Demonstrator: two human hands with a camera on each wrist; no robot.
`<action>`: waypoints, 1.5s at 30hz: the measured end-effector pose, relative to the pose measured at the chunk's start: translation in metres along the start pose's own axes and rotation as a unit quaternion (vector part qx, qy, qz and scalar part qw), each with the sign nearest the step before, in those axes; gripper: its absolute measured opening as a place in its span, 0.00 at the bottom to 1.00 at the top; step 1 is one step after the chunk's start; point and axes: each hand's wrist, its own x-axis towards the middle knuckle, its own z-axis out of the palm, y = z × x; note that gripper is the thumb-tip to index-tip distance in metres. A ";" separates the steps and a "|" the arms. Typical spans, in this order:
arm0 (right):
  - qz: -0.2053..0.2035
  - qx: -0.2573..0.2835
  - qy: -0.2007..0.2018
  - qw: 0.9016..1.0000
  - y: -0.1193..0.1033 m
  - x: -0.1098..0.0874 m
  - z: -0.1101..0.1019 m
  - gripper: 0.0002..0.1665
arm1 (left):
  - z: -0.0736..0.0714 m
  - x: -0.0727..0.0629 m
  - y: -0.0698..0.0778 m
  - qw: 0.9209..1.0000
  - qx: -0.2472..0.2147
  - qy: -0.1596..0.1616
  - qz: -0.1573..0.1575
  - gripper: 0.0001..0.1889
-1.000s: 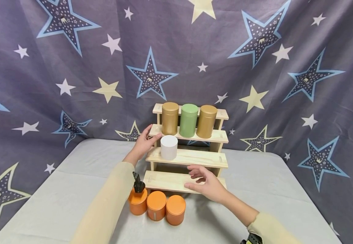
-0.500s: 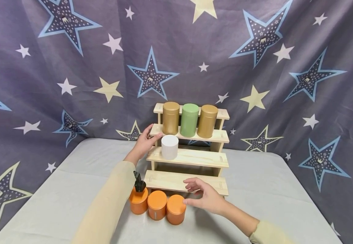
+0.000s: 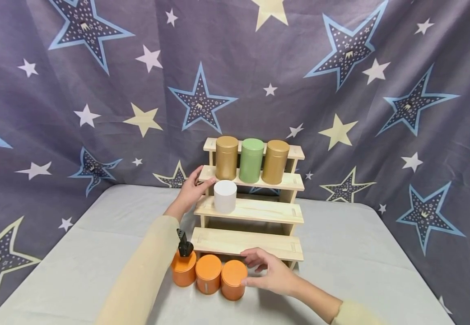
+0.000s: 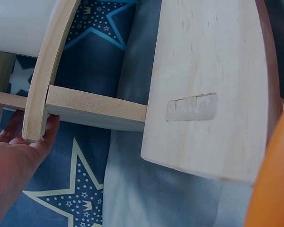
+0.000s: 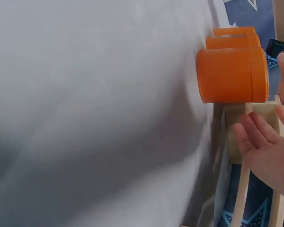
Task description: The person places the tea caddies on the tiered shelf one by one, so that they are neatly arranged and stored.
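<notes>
My left hand holds the left end of the third step of a wooden stepped shelf, thumb on one side and fingers on the other; the left wrist view shows that hand around the board's end. Three orange tins stand in a row in front of the shelf: a left one, a middle one and a right one. Beside the right tin is my right hand, fingers spread and slightly bent, thumb tip overlapping the tin's edge. In the right wrist view this hand has nothing in its grasp.
On the third step stand a gold tin, a green tin and another gold tin. A white cylinder sits on the step below, near its left end. A grey cloth covers the table; a star-patterned curtain hangs behind.
My right hand has come down and slightly left, from over the lowest step to the side of the right orange tin. The left hand has kept its hold on the shelf.
</notes>
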 end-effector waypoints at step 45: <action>0.009 0.055 -0.009 0.998 0.027 0.007 0.032 0.41 | -0.001 -0.011 0.017 0.999 -0.027 -0.020 -0.012 0.43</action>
